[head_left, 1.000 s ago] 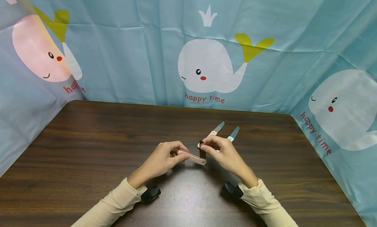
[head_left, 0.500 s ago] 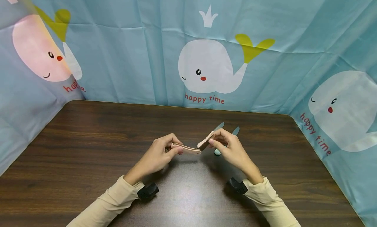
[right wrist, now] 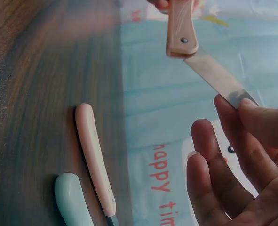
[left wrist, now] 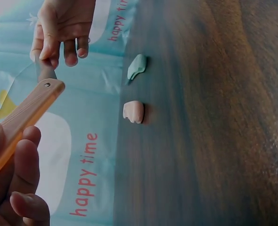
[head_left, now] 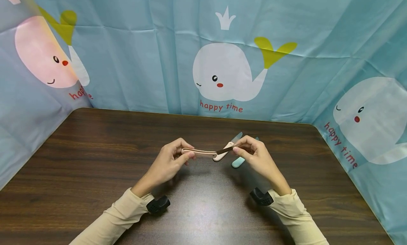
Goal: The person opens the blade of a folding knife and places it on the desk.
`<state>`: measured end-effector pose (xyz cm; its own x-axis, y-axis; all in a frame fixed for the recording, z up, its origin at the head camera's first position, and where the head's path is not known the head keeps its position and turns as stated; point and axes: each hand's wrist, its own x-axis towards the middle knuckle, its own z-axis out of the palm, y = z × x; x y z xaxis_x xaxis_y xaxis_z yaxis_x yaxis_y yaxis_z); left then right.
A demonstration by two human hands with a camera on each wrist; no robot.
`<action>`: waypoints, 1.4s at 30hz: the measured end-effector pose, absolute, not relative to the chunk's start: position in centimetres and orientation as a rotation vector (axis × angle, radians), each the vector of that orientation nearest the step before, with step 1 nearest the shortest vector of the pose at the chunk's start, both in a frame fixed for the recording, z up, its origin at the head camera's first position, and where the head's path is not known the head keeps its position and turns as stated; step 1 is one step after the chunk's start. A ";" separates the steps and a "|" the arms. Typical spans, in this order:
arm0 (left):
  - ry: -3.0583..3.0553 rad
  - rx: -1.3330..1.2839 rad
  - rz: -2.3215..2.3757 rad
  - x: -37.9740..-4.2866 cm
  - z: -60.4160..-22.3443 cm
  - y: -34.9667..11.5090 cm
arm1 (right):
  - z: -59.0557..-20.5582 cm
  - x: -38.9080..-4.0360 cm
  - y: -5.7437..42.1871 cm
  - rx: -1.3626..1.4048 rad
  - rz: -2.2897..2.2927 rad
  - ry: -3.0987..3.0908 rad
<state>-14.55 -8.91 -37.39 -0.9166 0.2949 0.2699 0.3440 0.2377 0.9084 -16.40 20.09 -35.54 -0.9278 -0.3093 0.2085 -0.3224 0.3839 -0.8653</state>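
Above the table, my left hand [head_left: 168, 162] grips the pink handle of a folding knife [left wrist: 33, 106] between thumb and fingers. The knife's metal blade [right wrist: 218, 77] is swung out from the handle, nearly in line with it. My right hand [head_left: 259, 158] pinches the blade near its tip between thumb and forefinger, its other fingers loosely bent in the right wrist view. Below and behind the blade lie two more folding knives with blades out: a pink-handled knife [right wrist: 94, 155] and a mint-green-handled knife [right wrist: 73, 200]. In the head view my right hand partly covers the green one.
The dark wood-grain table [head_left: 105, 142] spreads around both hands. A light blue curtain [head_left: 136, 68] printed with whales hangs along its back and sides. Black wrist cameras sit at both cream sleeves [head_left: 111, 220].
The blade has swung from standing across the handle to nearly in line with it. Both hands have moved farther from the body and apart, the left leftward and the right rightward.
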 end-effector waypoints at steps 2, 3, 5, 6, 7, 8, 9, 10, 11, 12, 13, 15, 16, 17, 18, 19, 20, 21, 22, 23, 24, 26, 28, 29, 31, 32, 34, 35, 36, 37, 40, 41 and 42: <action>-2.419 -0.629 -1.816 -14.6 -37.4 -8.9 | -35.5 -16.5 20.3 0.567 1.648 -2.608; -2.410 -0.629 -1.820 -14.6 -37.3 -8.9 | -35.5 -16.6 20.4 0.556 1.657 -2.610; -2.389 -0.629 -1.822 -14.7 -37.3 -9.0 | -35.4 -16.7 20.6 0.555 1.693 -2.611; -2.376 -0.632 -1.828 -14.7 -37.2 -9.0 | -35.4 -16.8 20.6 0.559 1.716 -2.609; -2.362 -0.639 -1.830 -14.7 -37.2 -9.1 | -35.4 -16.8 20.7 0.564 1.738 -2.607; -2.349 -0.646 -1.833 -14.7 -37.1 -9.1 | -35.4 -16.9 20.8 0.573 1.761 -2.604; -2.332 -0.655 -1.840 -14.7 -37.1 -9.2 | -35.4 -16.9 20.8 0.583 1.783 -2.601; -2.316 -0.664 -1.844 -14.7 -37.0 -9.2 | -35.4 -16.9 20.9 0.594 1.802 -2.596; -2.303 -0.673 -1.852 -14.8 -37.0 -9.2 | -35.5 -16.9 20.9 0.601 1.813 -2.593; -2.292 -0.680 -1.863 -14.8 -37.0 -9.3 | -35.5 -16.9 21.0 0.603 1.815 -2.596; -2.284 -0.691 -1.862 -14.8 -37.0 -9.3 | -35.5 -16.9 21.0 0.606 1.808 -2.600; -2.279 -0.703 -1.871 -14.8 -37.0 -9.3 | -35.5 -16.9 21.1 0.606 1.795 -2.608; -2.290 -0.701 -1.868 -14.9 -36.9 -9.3 | -35.4 -16.9 21.1 0.606 1.785 -2.612; -2.304 -0.700 -1.865 -14.9 -36.9 -9.4 | -35.4 -16.9 21.2 0.604 1.776 -2.616; -2.322 -0.696 -1.857 -14.9 -36.9 -9.4 | -35.4 -16.9 21.2 0.604 1.767 -2.618; -2.344 -0.692 -1.844 -14.9 -36.9 -9.4 | -35.3 -16.9 21.2 0.603 1.757 -2.619; -2.369 -0.682 -1.836 -14.9 -36.8 -9.4 | -35.3 -16.9 21.2 0.599 1.750 -2.620; -2.394 -0.673 -1.830 -14.9 -36.7 -9.4 | -35.2 -16.9 21.2 0.596 1.745 -2.620; -2.414 -0.668 -1.818 -14.9 -36.7 -9.4 | -35.2 -16.9 21.2 0.593 1.737 -2.624; -2.429 -0.662 -1.807 -14.9 -36.6 -9.4 | -35.1 -16.9 21.2 0.592 1.732 -2.628; -2.440 -0.656 -1.797 -14.9 -36.6 -9.4 | -35.1 -16.9 21.2 0.587 1.731 -2.633; -2.442 -0.657 -1.792 -14.9 -36.6 -9.5 | -35.1 -17.0 21.3 0.581 1.730 -2.648; -2.429 -0.661 -1.797 -14.8 -36.6 -9.5 | -35.2 -17.0 21.4 0.585 1.736 -2.662; -2.417 -0.665 -1.801 -14.8 -36.7 -9.5 | -35.2 -17.0 21.4 0.589 1.743 -2.668; -2.394 -0.676 -1.815 -14.8 -36.7 -9.4 | -35.4 -17.1 21.4 0.601 1.757 -2.674; -2.382 -0.681 -1.823 -14.8 -36.7 -9.4 | -35.4 -17.1 21.5 0.608 1.764 -2.675; -2.359 -0.685 -1.835 -14.7 -36.8 -9.4 | -35.5 -17.2 21.5 0.621 1.772 -2.676; -2.349 -0.687 -1.841 -14.7 -36.8 -9.4 | -35.6 -17.2 21.5 0.624 1.776 -2.677; -2.341 -0.687 -1.847 -14.7 -36.8 -9.4 | -35.6 -17.2 21.5 0.628 1.778 -2.678; -2.329 -0.690 -1.848 -14.7 -36.9 -9.4 | -35.6 -17.2 21.5 0.631 1.783 -2.679; -2.308 -0.696 -1.844 -14.8 -37.0 -9.4 | -35.6 -17.1 21.5 0.639 1.816 -2.676; -2.306 -0.696 -1.842 -14.8 -37.1 -9.4 | -35.6 -17.1 21.5 0.641 1.824 -2.677; -2.303 -0.696 -1.842 -14.9 -37.1 -9.4 | -35.6 -17.0 21.5 0.645 1.830 -2.676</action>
<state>-14.86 -9.37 -37.12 -0.8885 0.2808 0.3629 0.4158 0.1582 0.8956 -17.05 21.45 -35.60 -0.9108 -0.4045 0.0822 -0.2233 0.3154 -0.9223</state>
